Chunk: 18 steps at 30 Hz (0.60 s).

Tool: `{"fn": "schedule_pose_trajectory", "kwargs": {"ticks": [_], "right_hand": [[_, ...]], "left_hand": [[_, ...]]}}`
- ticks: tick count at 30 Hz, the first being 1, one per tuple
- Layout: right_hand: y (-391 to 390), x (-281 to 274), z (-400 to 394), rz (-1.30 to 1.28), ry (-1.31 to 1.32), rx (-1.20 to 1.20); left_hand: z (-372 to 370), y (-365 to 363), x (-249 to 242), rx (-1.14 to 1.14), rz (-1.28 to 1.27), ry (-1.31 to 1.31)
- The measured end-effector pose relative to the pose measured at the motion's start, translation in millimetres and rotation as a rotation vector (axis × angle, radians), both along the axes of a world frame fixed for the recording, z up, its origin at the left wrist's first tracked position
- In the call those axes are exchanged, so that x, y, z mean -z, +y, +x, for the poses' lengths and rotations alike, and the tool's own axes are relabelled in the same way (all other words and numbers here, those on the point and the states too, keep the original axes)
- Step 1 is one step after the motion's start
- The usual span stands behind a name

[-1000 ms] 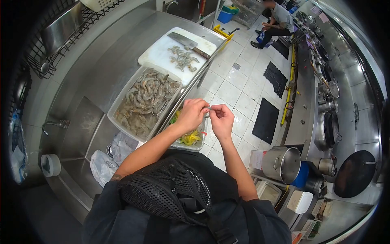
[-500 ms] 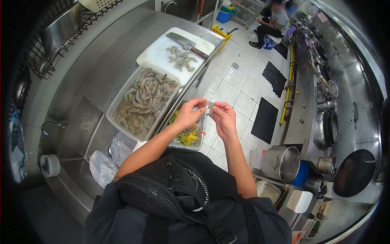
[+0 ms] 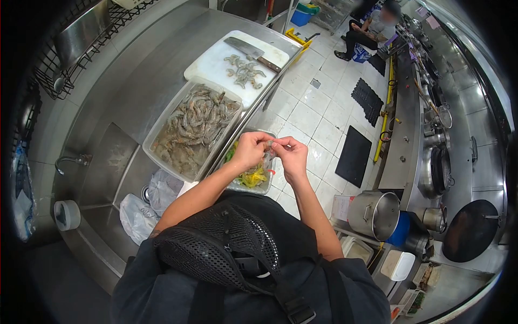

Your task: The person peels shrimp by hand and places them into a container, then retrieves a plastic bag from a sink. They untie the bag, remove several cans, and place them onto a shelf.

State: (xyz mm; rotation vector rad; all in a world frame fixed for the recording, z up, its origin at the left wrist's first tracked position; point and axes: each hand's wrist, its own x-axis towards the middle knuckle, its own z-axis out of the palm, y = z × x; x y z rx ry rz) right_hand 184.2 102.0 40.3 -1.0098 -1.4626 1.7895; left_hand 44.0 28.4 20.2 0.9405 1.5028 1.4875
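Both hands meet over a bin point(image 3: 264, 188) that holds scraps and yellow and green matter. My left hand point(image 3: 250, 152) and my right hand point(image 3: 292, 155) pinch a small grey shrimp point(image 3: 269, 144) between their fingertips, which cover most of it. Beside my left forearm, a plastic tub point(image 3: 157, 155) is heaped with whole grey-brown shrimp point(image 3: 197, 116). Behind the tub, peeled shrimp point(image 3: 245, 72) lie in a loose pile on a white cutting board point(image 3: 208, 67). A cleaver point(image 3: 244, 48) rests across the board's far side.
A steel sink with a faucet point(image 3: 73, 162) and plastic bags point(image 3: 137, 215) lies to the left. Right of the tiled floor point(image 3: 302, 116) stand a large pot point(image 3: 373, 216) and a stove line with a black wok point(image 3: 470, 231). A person point(image 3: 371, 33) sits at the back.
My hands have drawn closer together, the right one moving left, with the shrimp still at the fingertips. The whole view has shifted slightly.
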Motion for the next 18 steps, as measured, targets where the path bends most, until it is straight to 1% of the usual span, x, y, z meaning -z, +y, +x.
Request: {"fn": "schedule_pose_trajectory", "kwargs": {"ticks": [4, 6, 7, 9, 10, 11, 13, 15, 17, 18], "right_hand": [[2, 2, 1, -0.065, -0.019, -0.025], [7, -2, 3, -0.239, 0.102, -0.083], [7, -3, 5, -0.239, 0.104, -0.079], [8, -4, 6, -0.188, 0.073, -0.091], [10, -3, 6, -0.187, 0.072, -0.091], [10, -2, 7, -0.191, 0.083, -0.072], [9, -1, 7, -0.196, 0.090, -0.062], [7, -2, 2, -0.216, 0.114, 0.015], [5, -2, -3, -0.202, 0.125, 0.035], [4, 0, -4, -0.186, 0.131, 0.056]], "left_hand": [[-4, -2, 2, 0.007, 0.017, -0.025], [-10, -2, 2, 0.000, -0.024, -0.018], [-14, 0, 4, 0.003, -0.025, -0.017], [-23, 4, 4, -0.115, -0.047, -0.064], [-26, 3, 5, -0.112, -0.095, 0.002], [-28, 1, 7, -0.115, -0.094, -0.002], [-31, -3, 14, -0.028, -0.045, 0.467], [-23, -4, 19, -0.048, -0.017, 0.460], [-17, -5, 26, -0.054, 0.010, 0.449], [-14, -6, 22, -0.062, 0.010, 0.392]]}}
